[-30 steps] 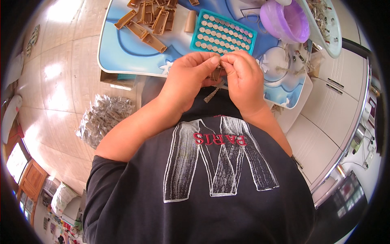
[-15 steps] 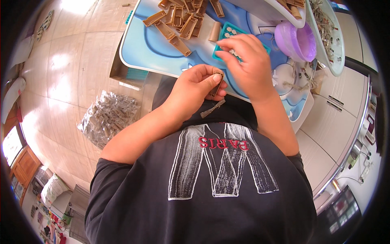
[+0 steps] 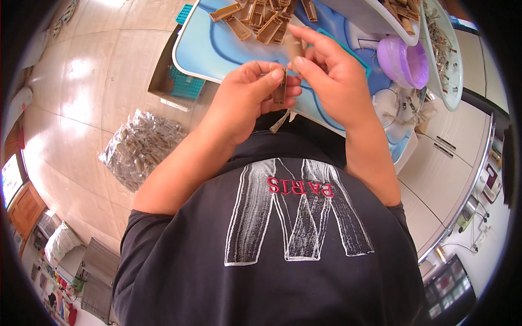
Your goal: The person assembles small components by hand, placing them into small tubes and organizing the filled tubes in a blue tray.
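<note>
My left hand pinches a small open brown plastic casing between thumb and fingers, above the near edge of the table. A short bundle of thin wires hangs below it. Just to the right, my right hand grips a rounded, smooth brown cover by thumb and fingers, its top close to the pile of casings. The two pieces are apart. Behind my right hand a teal tray shows only along its edge; its contents are hidden. Several loose brown casings lie heaped at the far side.
The blue-patterned table carries a purple bowl and wired parts at right. Beyond stand a white bin of brown pieces and a pale green basket. A filled clear bag and a box are on the left.
My right hand has left the teal tray's discs and taken hold of the brown cover that stood beside the tray. My left hand has moved slightly up and left with its casing.
</note>
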